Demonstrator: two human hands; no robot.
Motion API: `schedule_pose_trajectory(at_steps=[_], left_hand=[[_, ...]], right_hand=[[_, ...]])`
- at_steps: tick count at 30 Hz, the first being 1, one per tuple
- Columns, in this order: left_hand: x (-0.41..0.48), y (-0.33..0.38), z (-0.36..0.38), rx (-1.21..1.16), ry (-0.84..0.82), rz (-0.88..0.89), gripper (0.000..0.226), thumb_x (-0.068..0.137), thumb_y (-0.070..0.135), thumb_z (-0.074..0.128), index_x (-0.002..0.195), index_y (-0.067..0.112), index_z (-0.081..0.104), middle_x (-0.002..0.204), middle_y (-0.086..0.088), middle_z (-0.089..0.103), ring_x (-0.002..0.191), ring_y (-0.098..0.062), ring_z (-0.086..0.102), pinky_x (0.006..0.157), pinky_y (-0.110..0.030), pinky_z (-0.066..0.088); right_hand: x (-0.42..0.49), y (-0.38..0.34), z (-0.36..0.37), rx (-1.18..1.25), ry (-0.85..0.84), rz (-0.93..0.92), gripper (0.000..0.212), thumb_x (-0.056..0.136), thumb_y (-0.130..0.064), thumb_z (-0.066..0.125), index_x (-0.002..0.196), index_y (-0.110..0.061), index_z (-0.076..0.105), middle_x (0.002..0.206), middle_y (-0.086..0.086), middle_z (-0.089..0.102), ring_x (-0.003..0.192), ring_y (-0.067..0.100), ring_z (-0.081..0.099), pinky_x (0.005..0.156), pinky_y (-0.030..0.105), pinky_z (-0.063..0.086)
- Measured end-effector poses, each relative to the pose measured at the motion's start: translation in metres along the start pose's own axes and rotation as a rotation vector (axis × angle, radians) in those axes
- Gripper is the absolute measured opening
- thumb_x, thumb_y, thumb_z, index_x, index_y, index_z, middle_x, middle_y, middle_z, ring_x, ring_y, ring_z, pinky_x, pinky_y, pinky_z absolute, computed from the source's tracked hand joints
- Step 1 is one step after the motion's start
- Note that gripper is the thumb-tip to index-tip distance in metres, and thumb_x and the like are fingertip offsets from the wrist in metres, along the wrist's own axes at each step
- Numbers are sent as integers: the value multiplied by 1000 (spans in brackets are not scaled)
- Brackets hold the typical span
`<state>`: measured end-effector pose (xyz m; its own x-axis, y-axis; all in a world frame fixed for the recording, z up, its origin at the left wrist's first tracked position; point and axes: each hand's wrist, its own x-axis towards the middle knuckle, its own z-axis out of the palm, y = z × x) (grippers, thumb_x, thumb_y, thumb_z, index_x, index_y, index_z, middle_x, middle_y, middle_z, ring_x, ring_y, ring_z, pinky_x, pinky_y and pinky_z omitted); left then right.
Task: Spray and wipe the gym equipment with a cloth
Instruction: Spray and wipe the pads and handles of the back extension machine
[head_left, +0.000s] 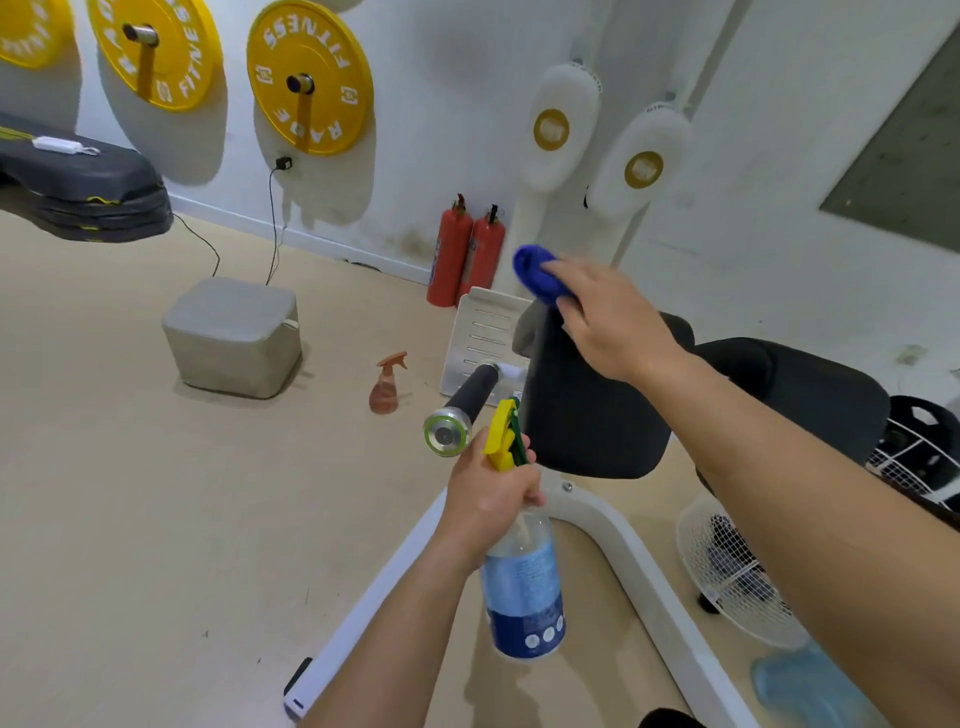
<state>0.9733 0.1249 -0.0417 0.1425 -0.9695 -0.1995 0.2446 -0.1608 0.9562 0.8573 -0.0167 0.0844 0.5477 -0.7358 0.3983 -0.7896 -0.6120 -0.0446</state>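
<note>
A black padded seat (592, 415) of a white-framed gym machine (613, 525) fills the centre right. My right hand (608, 317) presses a blue cloth (537, 270) against the pad's top edge. My left hand (493, 493) grips the neck of a clear spray bottle (522, 587) with a blue label; its yellow and green trigger head (503, 431) points toward the pad. A black handle bar with a silver end cap (457, 415) sticks out left of the pad.
An orange spray bottle (385, 387) stands on the beige floor near a grey cube pouf (234, 338). Two red fire extinguishers (465, 254) lean at the wall. Yellow weight plates (309, 78) hang above. A white fan (727, 566) and a wire rack (914, 457) sit at right.
</note>
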Motion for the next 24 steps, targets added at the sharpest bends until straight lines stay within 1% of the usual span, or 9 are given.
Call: schedule_pose_trajectory(at_steps=[2,5,8,10,14,16,18,22,24], left_hand=[[0,-10,-11,40,9,3,38,60,3,66,96,14,69,91,-8,71,82,-26,69,67,-32,61],[0,-20,-25,50,33,-11,38,57,3,66,93,16,71,96,-11,73,83,-35,70,72,-45,64],[-3,-23,-38,68,17,13,36,70,-12,65,96,13,69,107,-15,70,82,-29,65,60,-26,58],[-2,-25,-44,102,6,27,36,73,-13,64,96,14,69,110,-14,69,84,-34,65,59,-20,55],[-2,-29,-46,108,-10,30,38,73,-12,65,97,16,68,109,-8,70,97,-45,66,59,-16,52],[-1,-30,-43,88,-26,30,38,72,-11,65,96,18,68,107,-7,70,97,-48,65,59,-18,53],[0,-31,-40,83,-30,22,36,66,-4,66,93,21,69,105,-5,71,96,-48,66,61,-22,56],[2,-33,-33,142,-21,21,45,51,12,67,94,26,70,99,3,72,94,-38,69,81,-48,62],[0,-32,-30,156,-15,30,44,53,13,67,95,26,69,99,2,71,92,-38,70,81,-47,62]], right_hand=[[-13,-1,22,-195,-48,-122,34,99,-21,50,132,-18,58,148,9,48,138,31,39,114,50,33],[-45,-8,54,-341,-2,-261,24,90,-18,59,113,-17,68,136,8,59,135,34,43,112,50,34],[-86,-19,90,-424,-96,-414,20,86,-21,58,103,-16,68,118,7,64,124,34,51,110,49,33],[-101,-20,102,-479,-204,-506,23,87,-27,55,99,-16,71,110,5,65,118,32,53,112,49,32],[-91,-10,86,-577,-308,-673,22,91,-28,57,104,-19,72,117,3,65,120,30,51,114,49,28],[-75,-7,71,-571,-229,-660,19,90,-30,59,101,-21,72,116,3,66,118,29,53,113,49,29],[-51,-8,52,-548,-107,-541,21,89,-33,56,95,-22,73,111,2,69,114,29,57,111,49,32],[-5,-14,29,-568,-43,-312,30,96,-38,47,102,-23,73,117,0,69,120,25,55,114,49,27],[1,-16,34,-564,17,-218,26,98,-33,49,104,-20,71,118,4,68,119,26,56,114,49,30]])
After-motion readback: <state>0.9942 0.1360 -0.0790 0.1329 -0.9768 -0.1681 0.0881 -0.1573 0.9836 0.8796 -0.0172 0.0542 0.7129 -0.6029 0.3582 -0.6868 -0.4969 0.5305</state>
